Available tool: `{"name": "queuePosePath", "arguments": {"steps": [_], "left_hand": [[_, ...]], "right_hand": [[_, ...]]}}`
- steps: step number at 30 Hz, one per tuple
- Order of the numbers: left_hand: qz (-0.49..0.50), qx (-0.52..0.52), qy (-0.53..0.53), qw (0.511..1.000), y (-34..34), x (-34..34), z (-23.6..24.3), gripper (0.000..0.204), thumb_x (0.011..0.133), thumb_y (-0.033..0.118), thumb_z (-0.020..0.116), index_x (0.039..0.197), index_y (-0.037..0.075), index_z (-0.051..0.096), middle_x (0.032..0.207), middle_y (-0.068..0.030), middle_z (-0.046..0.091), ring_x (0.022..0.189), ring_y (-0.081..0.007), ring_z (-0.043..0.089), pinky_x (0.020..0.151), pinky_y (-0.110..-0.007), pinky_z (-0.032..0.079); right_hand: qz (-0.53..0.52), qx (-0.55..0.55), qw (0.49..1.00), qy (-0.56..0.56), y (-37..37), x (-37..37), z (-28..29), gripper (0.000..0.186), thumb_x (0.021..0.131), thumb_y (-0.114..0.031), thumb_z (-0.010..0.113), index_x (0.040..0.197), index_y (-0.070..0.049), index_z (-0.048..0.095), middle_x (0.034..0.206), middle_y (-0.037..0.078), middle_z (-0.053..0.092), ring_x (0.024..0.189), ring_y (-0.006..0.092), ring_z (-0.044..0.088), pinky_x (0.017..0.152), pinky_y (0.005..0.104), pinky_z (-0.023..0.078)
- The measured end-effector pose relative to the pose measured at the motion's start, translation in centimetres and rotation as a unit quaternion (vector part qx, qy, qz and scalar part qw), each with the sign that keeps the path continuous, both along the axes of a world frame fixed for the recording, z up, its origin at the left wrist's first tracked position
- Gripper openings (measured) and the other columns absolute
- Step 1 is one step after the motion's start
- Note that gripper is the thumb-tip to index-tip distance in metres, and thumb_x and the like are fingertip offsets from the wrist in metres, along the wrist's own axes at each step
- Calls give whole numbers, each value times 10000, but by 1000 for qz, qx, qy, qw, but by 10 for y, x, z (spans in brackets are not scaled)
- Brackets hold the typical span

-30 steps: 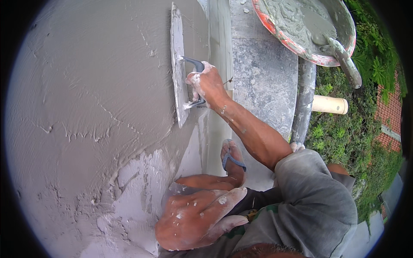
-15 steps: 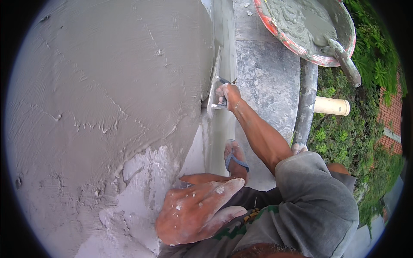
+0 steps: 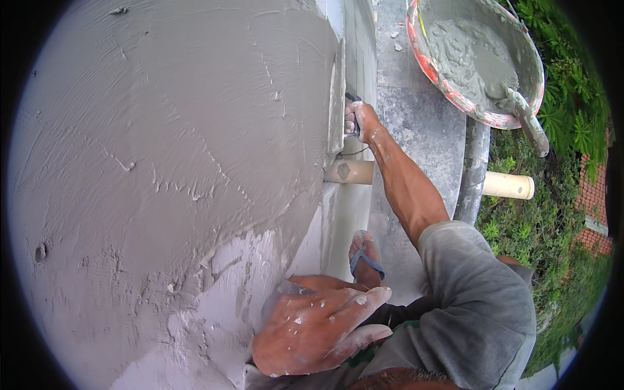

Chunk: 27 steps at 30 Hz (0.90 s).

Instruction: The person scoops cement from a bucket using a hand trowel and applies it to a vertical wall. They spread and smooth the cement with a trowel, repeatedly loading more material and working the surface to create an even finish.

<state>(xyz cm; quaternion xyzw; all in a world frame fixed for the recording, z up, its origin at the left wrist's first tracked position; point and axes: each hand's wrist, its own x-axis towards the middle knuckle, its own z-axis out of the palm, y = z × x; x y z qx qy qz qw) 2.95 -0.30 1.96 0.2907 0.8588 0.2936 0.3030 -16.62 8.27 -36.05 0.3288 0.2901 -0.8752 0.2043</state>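
Note:
My right hand (image 3: 361,121) grips the handle of a plastering trowel (image 3: 338,97), its long flat blade standing edge-on against the wet grey plaster on the wall (image 3: 195,117). The blade lies along the wall's right-hand border, touching or almost touching the plaster. Just below it, a short round tan stub (image 3: 351,172) sticks out of the wall. My left hand (image 3: 318,328), spotted with plaster, is close in front at the bottom, fingers stretched out and nothing seen in it. Beside it is a pale patch with thin plaster (image 3: 237,273).
At the upper right stands a red-rimmed bucket (image 3: 422,49) of wet mortar, a coated tool handle (image 3: 530,123) leaning out. A sandalled foot (image 3: 367,260) rests on the grey walkway (image 3: 416,156). Past a dark rail (image 3: 473,169) and a bamboo end (image 3: 510,185) are green plants (image 3: 520,227).
My right hand and the trowel have slid farther up along the wall, uncovering the tan stub. The view has shifted a little. My left hand keeps its stretched pose.

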Motion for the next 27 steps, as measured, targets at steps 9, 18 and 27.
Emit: {"name": "queuePosePath", "arguments": {"steps": [9, 18, 27], "left_hand": [[-64, 0, 39, 997, 4, 13, -4, 385, 804, 330, 715, 1055, 48, 637, 844, -78, 673, 703, -202, 684, 563, -307, 530], [-94, 18, 28, 995, 3, 27, -4, 306, 853, 321, 656, 956, 35, 621, 761, -97, 633, 670, -253, 667, 515, -357, 497], [-163, 96, -59, 980, -9, 39, 24, 232, 861, 234, 618, 808, 17, 557, 674, -130, 590, 658, -336, 619, 596, -418, 484]], "right_hand": [[6, 153, 973, 171, 3, 70, 109, 280, 680, 1, 582, 955, 39, 546, 609, 46, 502, 401, 141, 455, 378, 298, 386], [93, 329, 901, 267, -10, 106, 207, 354, 715, -119, 647, 1002, 55, 535, 682, 138, 534, 644, 216, 546, 628, 354, 447], [30, 390, 817, 423, -33, 122, 306, 363, 747, -72, 638, 1022, 109, 485, 782, 224, 613, 671, 317, 628, 659, 378, 489]]}}
